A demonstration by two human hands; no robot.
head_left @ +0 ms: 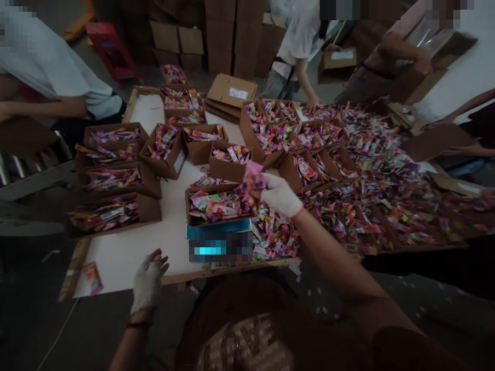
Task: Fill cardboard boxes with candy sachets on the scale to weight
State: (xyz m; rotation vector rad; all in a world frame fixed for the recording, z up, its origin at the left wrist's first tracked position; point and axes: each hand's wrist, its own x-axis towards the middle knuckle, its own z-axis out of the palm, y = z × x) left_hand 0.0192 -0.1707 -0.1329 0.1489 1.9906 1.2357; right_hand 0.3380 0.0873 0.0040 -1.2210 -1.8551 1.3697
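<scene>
1. The right hand [281, 196], in a white glove with a reddish cuff edge, has its grip closed on pink, glossy plastic-wrapped packets [254, 178]; whether there is one or several cannot be told.
2. These held packets are above the right end of an open brown cardboard box [187, 208], which is filled with pink, green and orange packets.
3. That box sits on a blue-topped device [220, 230] with a lit cyan display, its front blurred.
4. The left hand [149, 283], also white-gloved, has a wide grip, fingers apart and slightly curled, just by the front edge of the wood-edged, white-topped table [172, 211].
5. A loose heap of small colourful packets [274, 237] lies just right of the device, under the right forearm.
6. Left of the device, a column of filled brown cardboard boxes [150, 208] runs along the table; one single pink-and-yellow packet [92, 278] lies at the near left corner.
7. Beyond the central box are more filled boxes and a stack of flattened brown cardboard [232, 90] with a white label.
8. A broad pile of shiny packets [386, 154] covers the table's right side, where a co-worker's bare hand [311, 100] reaches its far edge.
9. Behind stand a red stool [110, 49] and stacked brown cartons [220, 41].
</scene>
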